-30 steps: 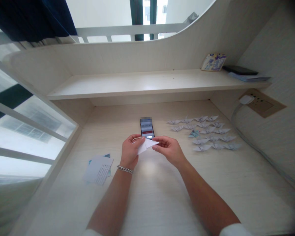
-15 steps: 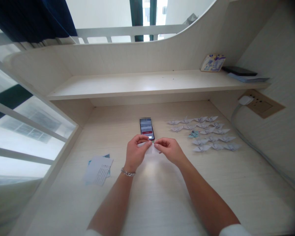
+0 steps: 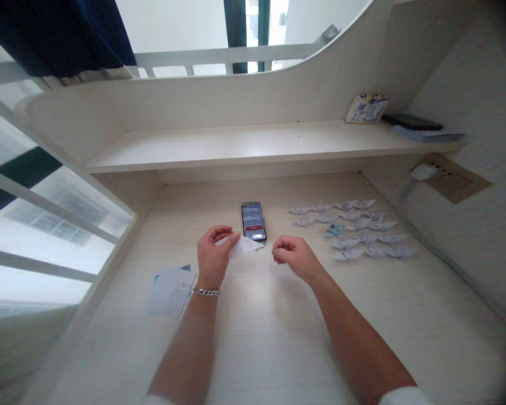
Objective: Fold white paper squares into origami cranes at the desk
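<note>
My left hand (image 3: 212, 257), with a chain bracelet (image 3: 206, 291) at the wrist, pinches a small folded white paper (image 3: 248, 245) between thumb and fingers. The paper narrows to a point on its right side. My right hand (image 3: 296, 257) is apart from the paper, its fingers curled together and no object showing in them. Just beyond the paper lies a phone (image 3: 253, 216) with a lit screen. To the right, several rows of folded white paper cranes (image 3: 371, 238) stand on the desk, with one blue paper crane (image 3: 333, 230) among them.
Loose paper sheets (image 3: 171, 289), white over blue, lie on the desk at the left. A shelf (image 3: 236, 140) runs across the back, holding a small packet (image 3: 366, 108) and a dark flat object (image 3: 413, 121). A cable (image 3: 438, 253) drops from the wall socket (image 3: 455, 177).
My right hand has let go of the paper and drawn slightly away from it. My left hand has moved left with the paper, uncovering the lower part of the phone.
</note>
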A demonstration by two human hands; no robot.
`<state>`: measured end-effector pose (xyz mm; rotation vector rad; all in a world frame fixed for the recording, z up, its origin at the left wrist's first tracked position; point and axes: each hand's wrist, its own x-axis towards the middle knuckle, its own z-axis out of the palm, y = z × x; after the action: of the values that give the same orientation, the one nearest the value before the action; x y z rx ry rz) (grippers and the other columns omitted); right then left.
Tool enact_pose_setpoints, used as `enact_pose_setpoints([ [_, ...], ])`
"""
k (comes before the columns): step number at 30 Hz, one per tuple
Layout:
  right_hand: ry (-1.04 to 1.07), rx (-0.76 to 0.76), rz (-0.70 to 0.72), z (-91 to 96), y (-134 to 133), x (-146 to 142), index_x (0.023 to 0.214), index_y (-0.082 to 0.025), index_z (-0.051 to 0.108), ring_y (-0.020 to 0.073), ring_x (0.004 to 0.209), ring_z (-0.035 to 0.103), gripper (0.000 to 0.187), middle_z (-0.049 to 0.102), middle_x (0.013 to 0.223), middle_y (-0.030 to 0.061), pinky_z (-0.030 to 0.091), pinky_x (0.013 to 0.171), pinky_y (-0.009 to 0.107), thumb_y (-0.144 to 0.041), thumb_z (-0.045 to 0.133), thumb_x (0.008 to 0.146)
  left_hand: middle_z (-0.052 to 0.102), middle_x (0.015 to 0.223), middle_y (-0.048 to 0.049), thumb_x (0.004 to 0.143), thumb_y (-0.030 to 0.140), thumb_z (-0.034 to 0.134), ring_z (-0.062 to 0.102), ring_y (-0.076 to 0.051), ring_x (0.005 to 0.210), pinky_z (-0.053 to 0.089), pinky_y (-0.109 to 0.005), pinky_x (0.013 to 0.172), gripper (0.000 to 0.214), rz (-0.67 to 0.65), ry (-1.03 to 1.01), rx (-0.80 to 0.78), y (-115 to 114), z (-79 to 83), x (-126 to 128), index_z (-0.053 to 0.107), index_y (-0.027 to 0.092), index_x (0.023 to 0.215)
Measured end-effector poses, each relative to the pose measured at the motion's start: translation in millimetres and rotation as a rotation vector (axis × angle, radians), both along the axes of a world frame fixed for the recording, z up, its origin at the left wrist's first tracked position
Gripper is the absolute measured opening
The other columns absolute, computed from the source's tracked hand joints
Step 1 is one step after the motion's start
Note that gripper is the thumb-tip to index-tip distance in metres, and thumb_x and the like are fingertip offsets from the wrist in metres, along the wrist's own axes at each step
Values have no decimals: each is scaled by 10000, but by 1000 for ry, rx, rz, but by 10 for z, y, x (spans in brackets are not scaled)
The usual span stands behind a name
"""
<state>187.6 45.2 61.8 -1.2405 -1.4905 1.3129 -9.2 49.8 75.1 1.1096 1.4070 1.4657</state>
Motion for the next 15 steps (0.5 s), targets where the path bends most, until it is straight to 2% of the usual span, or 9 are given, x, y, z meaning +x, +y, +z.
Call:
enact_pose_setpoints([
  [2, 62, -3, -26, 13, 8, 0, 697, -150, 583, 121, 533, 522, 124, 595, 596, 11, 410, 516, 238, -270, 560, 716, 662, 792, -60, 604, 310, 715, 623, -152, 708, 474, -239, 623, 356, 0, -2, 8, 0, -13, 16, 606, 127, 890],
  [4, 97, 15, -8, 26, 3, -16, 784, -152, 592, 125, 583, 535, 175, 610, 670, 20, 416, 543, 241, -317, 572, 728, 669, 797, -68, 632, 321, 695, 626, -159, 720, 476, -243, 632, 339, -75, 31, 2, -16, -20, 76, 611, 127, 896],
  [6, 60, 37, 19, 36, -10, -30, 809, -156, 593, 121, 592, 527, 188, 595, 669, 11, 408, 551, 237, -329, 573, 735, 673, 832, -77, 655, 327, 676, 629, -171, 758, 477, -245, 646, 313, -173, 72, -4, -36, -21, 140, 619, 132, 892],
  [8, -45, 61, 31, 46, -26, -29, 757, -156, 597, 111, 565, 497, 167, 560, 617, -4, 381, 529, 227, -317, 548, 756, 675, 852, -84, 680, 332, 650, 627, -174, 772, 474, -247, 659, 287, -276, 125, -14, -54, -14, 173, 630, 132, 886],
  [11, -194, 105, 79, 58, -44, -7, 730, -162, 608, 103, 549, 463, 155, 545, 604, -13, 341, 507, 218, -293, 533, 763, 679, 799, -66, 723, 335, 595, 613, -155, 710, 453, -239, 640, 246, -443, 308, -19, -79, 9, 158, 656, 145, 867],
  [15, -277, 139, 156, 51, -52, 21, 713, -162, 623, 109, 585, 473, 130, 569, 635, -5, 332, 525, 218, -258, 542, 747, 640, 651, -19, 751, 287, 524, 538, -118, 587, 386, -208, 538, 201, -638, 595, -13, -112, 47, 111, 675, 157, 723],
])
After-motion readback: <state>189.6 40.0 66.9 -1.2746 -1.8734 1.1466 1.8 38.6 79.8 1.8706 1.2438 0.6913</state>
